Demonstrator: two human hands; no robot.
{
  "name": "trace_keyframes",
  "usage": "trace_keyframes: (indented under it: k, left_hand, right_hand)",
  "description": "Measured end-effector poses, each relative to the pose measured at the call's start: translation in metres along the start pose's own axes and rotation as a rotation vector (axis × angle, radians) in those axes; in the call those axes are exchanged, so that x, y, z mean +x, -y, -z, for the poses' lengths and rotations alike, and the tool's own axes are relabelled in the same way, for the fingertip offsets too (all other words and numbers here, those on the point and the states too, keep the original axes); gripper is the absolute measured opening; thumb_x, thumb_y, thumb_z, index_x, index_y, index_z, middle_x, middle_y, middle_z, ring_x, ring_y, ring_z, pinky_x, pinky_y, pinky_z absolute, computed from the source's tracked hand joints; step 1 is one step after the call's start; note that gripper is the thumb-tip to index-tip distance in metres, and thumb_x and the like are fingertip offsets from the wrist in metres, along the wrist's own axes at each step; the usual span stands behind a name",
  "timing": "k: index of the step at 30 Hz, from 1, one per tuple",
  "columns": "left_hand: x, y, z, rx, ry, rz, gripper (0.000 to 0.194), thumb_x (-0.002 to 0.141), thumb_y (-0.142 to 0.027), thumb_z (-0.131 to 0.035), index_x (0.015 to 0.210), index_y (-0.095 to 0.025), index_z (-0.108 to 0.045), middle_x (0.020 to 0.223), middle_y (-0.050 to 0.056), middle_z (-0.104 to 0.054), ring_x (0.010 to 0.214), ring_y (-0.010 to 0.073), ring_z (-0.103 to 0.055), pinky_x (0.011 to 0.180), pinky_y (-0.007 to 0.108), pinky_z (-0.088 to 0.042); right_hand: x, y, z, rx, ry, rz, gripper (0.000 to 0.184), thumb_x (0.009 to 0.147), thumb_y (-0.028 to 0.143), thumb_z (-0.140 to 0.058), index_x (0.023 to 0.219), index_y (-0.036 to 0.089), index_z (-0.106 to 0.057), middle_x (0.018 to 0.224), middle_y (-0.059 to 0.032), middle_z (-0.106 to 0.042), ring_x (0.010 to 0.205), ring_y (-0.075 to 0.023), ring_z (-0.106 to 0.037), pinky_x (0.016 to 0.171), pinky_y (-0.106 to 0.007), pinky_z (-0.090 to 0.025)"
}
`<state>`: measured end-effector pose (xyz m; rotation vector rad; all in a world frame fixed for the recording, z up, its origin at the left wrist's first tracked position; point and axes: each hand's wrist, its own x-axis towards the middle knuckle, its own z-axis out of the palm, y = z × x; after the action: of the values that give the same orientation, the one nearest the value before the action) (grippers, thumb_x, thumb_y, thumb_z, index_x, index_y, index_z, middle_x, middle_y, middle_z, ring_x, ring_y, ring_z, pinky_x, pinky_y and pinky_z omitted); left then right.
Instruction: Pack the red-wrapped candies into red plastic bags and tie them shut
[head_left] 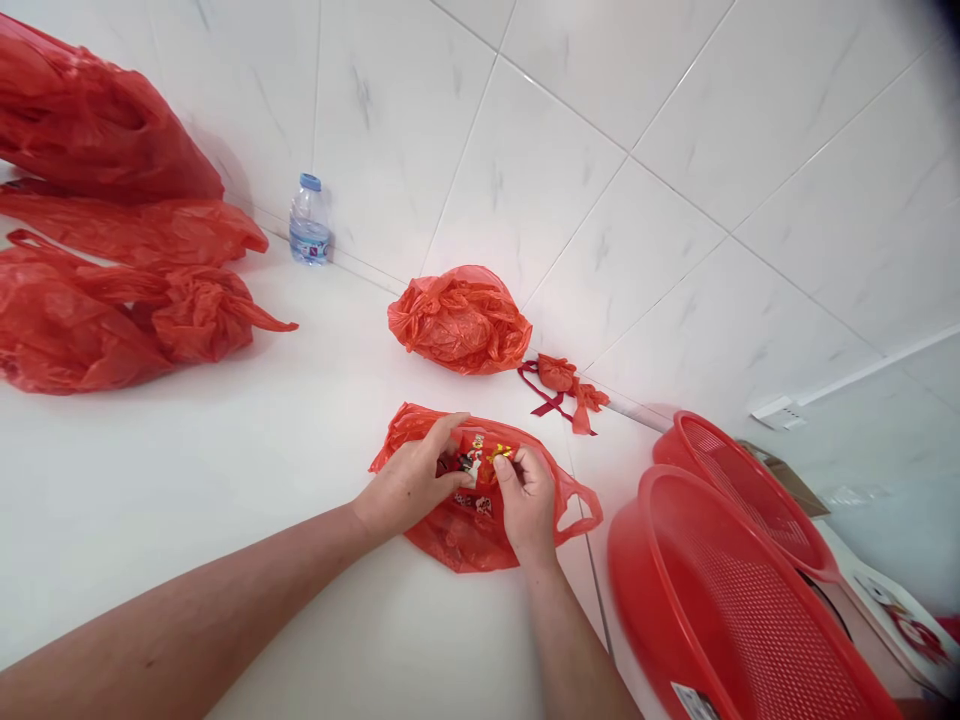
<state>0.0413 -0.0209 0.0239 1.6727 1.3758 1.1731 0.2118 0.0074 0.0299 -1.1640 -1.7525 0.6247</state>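
Note:
A red plastic bag lies flat on the white surface with its handle loop to the right. Above it, my left hand grips the left side of a small red packet printed with white and gold figures, thumb in front and fingers behind. My right hand pinches the packet's right side near its gold print, thumb on top. Another printed packet shows just below, at the bag. Whether the packet is open is too small to tell.
A crumpled red bag sits behind, beside a knotted red bundle with dark red ribbon. A water bottle stands against the tiled wall. Filled red bags lie at the left. Red plastic baskets occupy the right.

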Motion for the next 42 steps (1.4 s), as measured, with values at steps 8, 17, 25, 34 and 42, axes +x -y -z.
trace_keyframes:
  k: [8,17,25,34,42]
  left_hand:
    - [-0.001,-0.010,0.006,-0.039,-0.062,0.022,0.043,0.080,-0.017,-0.049,0.121,-0.030,-0.044,0.077,-0.003,-0.060,0.075,0.0177,-0.059,0.067,0.029,-0.045]
    - [-0.004,-0.008,0.000,-0.045,-0.053,-0.028,0.052,0.081,-0.022,-0.053,0.130,-0.029,-0.036,0.074,-0.004,-0.059,0.070,0.0168,-0.058,0.064,0.029,-0.045]
    - [-0.007,-0.010,-0.004,-0.083,-0.111,-0.024,0.063,0.076,-0.030,-0.062,0.133,-0.026,-0.035,0.113,0.005,-0.059,0.101,0.0225,-0.057,0.083,0.035,-0.048]
    - [-0.004,-0.012,-0.001,-0.240,-0.178,0.093,0.040,0.078,-0.023,-0.056,0.117,-0.030,-0.050,0.086,-0.002,-0.058,0.078,0.0165,-0.059,0.069,0.031,-0.050]
    - [-0.003,-0.007,-0.002,-0.255,-0.074,0.076,0.064,0.073,-0.036,-0.066,0.130,-0.027,-0.037,0.090,0.001,-0.061,0.074,0.0181,-0.059,0.066,0.033,-0.051]
  right_hand:
    - [-0.001,0.007,-0.006,0.334,0.268,-0.156,0.020,0.080,0.029,-0.059,0.099,0.024,-0.056,0.097,-0.0023,-0.063,0.088,-0.0193,-0.060,0.077,-0.032,-0.050]
    - [-0.002,0.005,-0.005,0.442,0.330,-0.210,0.022,0.083,0.032,-0.057,0.103,0.023,-0.061,0.097,-0.0034,-0.067,0.090,-0.0214,-0.063,0.081,-0.036,-0.051]
    - [0.000,0.004,-0.003,0.387,0.426,-0.202,0.019,0.083,0.030,-0.059,0.100,0.023,-0.062,0.097,-0.0025,-0.067,0.087,-0.0198,-0.062,0.078,-0.033,-0.050]
    - [-0.003,0.012,-0.004,0.389,0.494,-0.132,0.027,0.084,0.033,-0.056,0.109,0.024,-0.060,0.106,-0.0032,-0.065,0.097,-0.0219,-0.061,0.085,-0.036,-0.050]
    - [0.000,0.013,0.001,0.354,0.396,-0.145,0.024,0.085,0.035,-0.054,0.104,0.023,-0.062,0.101,-0.0033,-0.066,0.094,-0.0216,-0.061,0.084,-0.035,-0.050]
